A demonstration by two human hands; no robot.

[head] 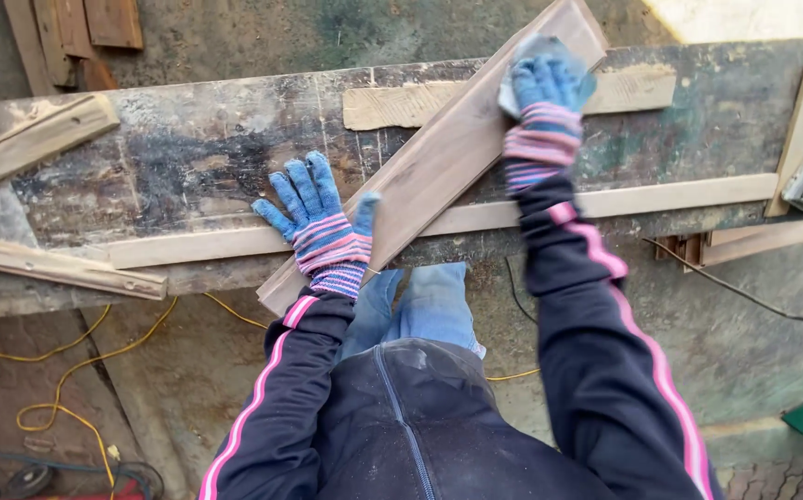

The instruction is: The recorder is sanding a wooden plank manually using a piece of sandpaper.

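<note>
Overhanging the worn surface (188, 157) edge, the diagonal plank (439, 157) could have pivoted or slipped, since the left hand (320, 227) only pressed flat, fingers spread, while the right hand (545, 93) gripped a sanding pad (524, 57) far up it.

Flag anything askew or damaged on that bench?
The long plank lies diagonally across the workbench, its near end overhanging the front edge. The left hand presses beside it; the right hand holds a pale pad on its far end. The benchtop is blackened and worn, with a ragged board scrap lying on it.
</note>
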